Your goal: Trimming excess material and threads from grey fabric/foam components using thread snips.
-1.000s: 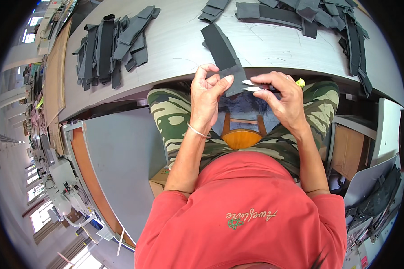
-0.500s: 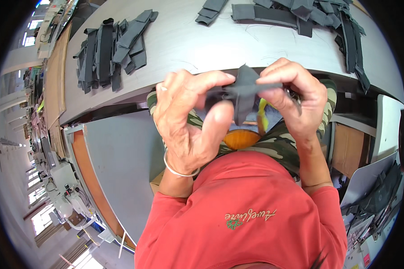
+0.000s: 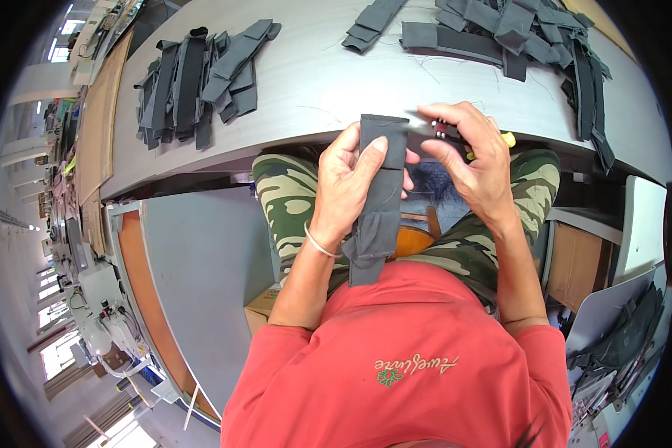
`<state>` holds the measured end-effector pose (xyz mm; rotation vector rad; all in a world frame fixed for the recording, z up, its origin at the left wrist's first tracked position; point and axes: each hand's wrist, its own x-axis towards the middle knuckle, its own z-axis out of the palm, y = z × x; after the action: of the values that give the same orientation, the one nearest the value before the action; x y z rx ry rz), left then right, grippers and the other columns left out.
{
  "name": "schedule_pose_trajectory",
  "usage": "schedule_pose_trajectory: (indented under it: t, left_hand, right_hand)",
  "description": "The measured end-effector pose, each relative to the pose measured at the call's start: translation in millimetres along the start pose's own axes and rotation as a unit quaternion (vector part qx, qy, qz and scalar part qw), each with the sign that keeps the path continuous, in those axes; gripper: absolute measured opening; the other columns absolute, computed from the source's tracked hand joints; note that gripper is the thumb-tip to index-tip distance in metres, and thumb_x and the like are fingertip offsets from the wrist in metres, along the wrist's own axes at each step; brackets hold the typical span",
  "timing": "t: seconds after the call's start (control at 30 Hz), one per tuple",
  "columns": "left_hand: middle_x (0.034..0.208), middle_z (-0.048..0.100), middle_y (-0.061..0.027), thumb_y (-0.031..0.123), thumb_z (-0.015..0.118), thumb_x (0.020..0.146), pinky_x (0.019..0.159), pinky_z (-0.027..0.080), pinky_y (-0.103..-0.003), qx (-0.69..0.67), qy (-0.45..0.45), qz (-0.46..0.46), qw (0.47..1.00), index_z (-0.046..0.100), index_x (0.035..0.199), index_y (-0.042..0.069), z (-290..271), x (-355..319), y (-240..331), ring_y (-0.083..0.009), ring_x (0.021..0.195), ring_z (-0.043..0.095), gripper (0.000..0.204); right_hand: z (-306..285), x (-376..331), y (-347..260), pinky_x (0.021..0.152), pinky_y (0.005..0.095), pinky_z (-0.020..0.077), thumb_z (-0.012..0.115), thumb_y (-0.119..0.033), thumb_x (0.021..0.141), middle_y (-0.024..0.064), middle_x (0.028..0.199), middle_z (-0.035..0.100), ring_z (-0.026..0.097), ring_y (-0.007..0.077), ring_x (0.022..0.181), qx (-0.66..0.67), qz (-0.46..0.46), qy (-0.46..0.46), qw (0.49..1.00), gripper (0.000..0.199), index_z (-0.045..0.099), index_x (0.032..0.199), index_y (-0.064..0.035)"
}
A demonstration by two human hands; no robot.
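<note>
The left hand (image 3: 349,175) is clamped on a dark grey cloth strip (image 3: 381,216), its thumb pressed on the upper face and fingertips showing past the far edge. The strip runs lengthwise from near the edge of the worktop (image 3: 313,82) down to the red shirt (image 3: 396,321), above the camouflage trousers (image 3: 284,187).

Half a second ago both hands were gripping the cloth, blurred and crumpled between them. Now the right hand (image 3: 478,160) has let go of it, and the strip lies flatter, with its stitched top end exposed. That seems to leave the end open to the small snips (image 3: 442,128) in the right hand. They are tucked in its grasp, thumb and forefinger spread apart, with a yellow-green piece (image 3: 508,140) behind. The blades are blurred and point toward the strip's top; whether they touch it cannot be told.

More grey strips lie on the worktop: a left pile (image 3: 190,82), a small stack (image 3: 373,22) at the far middle, and a larger right heap (image 3: 515,30).
</note>
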<state>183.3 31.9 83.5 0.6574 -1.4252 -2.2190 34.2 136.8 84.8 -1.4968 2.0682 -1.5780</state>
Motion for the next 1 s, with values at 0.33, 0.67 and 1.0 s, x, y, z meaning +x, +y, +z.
schedule_pose_trajectory:
  t: [0.33, 0.67, 1.0]
  left_hand:
    - [0.093, 0.067, -0.019, 0.017, 0.049, 0.098, 0.06, 0.057, -0.028, -0.024, 0.004, -0.001, 1.0, 0.049, 0.114, -0.004, 4.6, 0.7, -4.7, -0.0187, 0.067, 0.066, 0.026]
    - [0.091, 0.066, -0.0194, 0.015, 0.045, 0.098, 0.06, 0.058, -0.029, -0.014, 0.041, 0.009, 0.999, 0.052, 0.111, -0.003, 6.8, 1.8, -7.5, -0.0192, 0.067, 0.065, 0.023]
    - [0.091, 0.066, -0.019, 0.018, 0.047, 0.099, 0.06, 0.058, -0.029, 0.002, 0.045, 0.022, 0.999, 0.052, 0.11, -0.002, 4.8, 3.5, -9.9, -0.0185, 0.067, 0.065, 0.024]
  right_hand:
    - [15.5, -5.4, 8.0, 0.061, 0.0315, 0.0328, 0.068, -0.013, 0.075, -0.0029, 0.077, 0.058, 0.051, 0.0165, 0.067, -0.203, -0.12, 0.069, 0.969, 0.029, 0.07, 0.102, -0.0204]
    - [18.1, -9.7, 5.2, 0.062, 0.031, 0.035, 0.059, -0.009, 0.073, -0.0027, 0.077, 0.053, 0.053, 0.0153, 0.068, -0.246, -0.114, 0.052, 0.961, 0.043, 0.069, 0.11, -0.0301]
    - [23.2, -9.4, 4.0, 0.062, 0.0314, 0.0349, 0.062, -0.008, 0.074, -0.0018, 0.076, 0.053, 0.054, 0.0155, 0.069, -0.186, -0.066, 0.055, 0.979, 0.042, 0.069, 0.109, -0.0291]
